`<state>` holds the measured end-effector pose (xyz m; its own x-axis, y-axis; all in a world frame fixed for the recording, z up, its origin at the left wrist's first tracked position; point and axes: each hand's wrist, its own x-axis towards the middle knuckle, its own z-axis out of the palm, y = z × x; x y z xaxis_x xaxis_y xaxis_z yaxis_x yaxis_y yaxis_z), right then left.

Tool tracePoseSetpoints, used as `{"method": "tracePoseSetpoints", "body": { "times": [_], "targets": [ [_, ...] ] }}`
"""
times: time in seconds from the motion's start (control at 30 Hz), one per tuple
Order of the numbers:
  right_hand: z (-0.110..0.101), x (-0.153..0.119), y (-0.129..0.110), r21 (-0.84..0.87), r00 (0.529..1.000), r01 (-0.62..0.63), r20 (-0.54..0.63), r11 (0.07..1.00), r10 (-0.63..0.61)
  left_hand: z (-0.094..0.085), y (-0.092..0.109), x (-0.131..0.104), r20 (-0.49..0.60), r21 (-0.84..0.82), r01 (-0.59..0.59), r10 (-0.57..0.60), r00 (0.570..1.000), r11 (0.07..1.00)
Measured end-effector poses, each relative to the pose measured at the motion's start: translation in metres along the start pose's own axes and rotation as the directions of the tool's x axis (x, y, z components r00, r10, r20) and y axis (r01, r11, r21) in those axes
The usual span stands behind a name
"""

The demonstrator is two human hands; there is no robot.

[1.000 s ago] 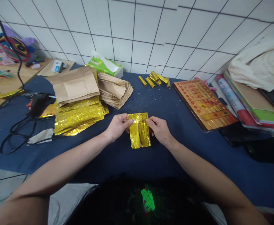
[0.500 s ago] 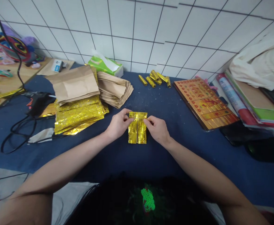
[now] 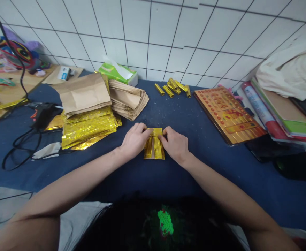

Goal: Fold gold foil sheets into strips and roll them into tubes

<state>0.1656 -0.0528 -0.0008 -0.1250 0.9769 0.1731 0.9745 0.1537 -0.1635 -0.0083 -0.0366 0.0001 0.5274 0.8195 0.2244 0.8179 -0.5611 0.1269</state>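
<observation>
A folded sheet of gold foil paper (image 3: 158, 150) lies on the blue cloth in front of me, its two side flaps turned inward. Between the flaps a brown strip shows, wider toward the near edge. My left hand (image 3: 135, 140) pinches the sheet's upper left corner between thumb and curled fingers. At the upper right edge, my right hand (image 3: 177, 144) grips it the same way, thumb on top. The far edge is folded over in a narrow band between the hands.
Left are gold foil sheets (image 3: 90, 129), brown paper sheets (image 3: 85, 94) and a black glue gun (image 3: 44, 115) with its cord. Several gold rolls (image 3: 172, 85) lie at the back, near a green tissue box (image 3: 119, 73). An orange-gold printed pack (image 3: 230, 115) sits right.
The gap between the sheet's flaps has widened at the near end, showing more brown. My left hand has turned further over the upper left corner; both hands keep hold.
</observation>
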Motion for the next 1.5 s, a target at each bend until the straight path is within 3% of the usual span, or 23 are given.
{"method": "tracePoseSetpoints", "body": {
  "times": [0.13,0.27,0.53,0.8,0.93,1.07,1.3,1.5],
  "targets": [
    [0.003,-0.003,0.008,-0.051,0.951,0.262,-0.157,0.964,-0.267,-0.002,0.002,-0.003,0.069,-0.033,-0.201,0.202,0.977,0.979],
    [0.003,-0.004,0.013,-0.041,0.896,0.407,-0.173,0.912,-0.408,-0.006,0.003,-0.003,0.150,-0.046,-0.247,0.251,0.956,0.968],
    [-0.011,-0.013,0.015,-0.056,0.898,0.440,0.000,0.896,-0.441,-0.014,-0.001,0.000,0.241,-0.076,-0.280,0.290,0.926,0.957],
    [-0.009,-0.018,0.012,-0.037,0.912,0.409,0.048,0.912,-0.407,-0.022,0.000,0.001,0.316,-0.087,-0.267,0.281,0.906,0.960],
    [-0.011,-0.017,0.016,0.006,0.906,0.423,0.006,0.906,-0.423,-0.020,-0.001,0.001,0.291,-0.093,-0.271,0.286,0.913,0.958],
    [-0.019,-0.017,0.020,0.087,0.866,0.500,-0.041,0.862,-0.499,-0.017,-0.003,0.001,0.271,-0.123,-0.274,0.298,0.915,0.954],
    [-0.022,-0.023,0.018,0.077,0.781,0.614,0.090,0.786,-0.618,-0.014,-0.004,0.001,0.239,-0.145,-0.274,0.303,0.923,0.951],
    [-0.014,-0.027,0.016,0.078,0.808,0.580,0.066,0.811,-0.585,-0.013,-0.004,0.000,0.211,-0.169,-0.280,0.312,0.926,0.945]
  ]
}}
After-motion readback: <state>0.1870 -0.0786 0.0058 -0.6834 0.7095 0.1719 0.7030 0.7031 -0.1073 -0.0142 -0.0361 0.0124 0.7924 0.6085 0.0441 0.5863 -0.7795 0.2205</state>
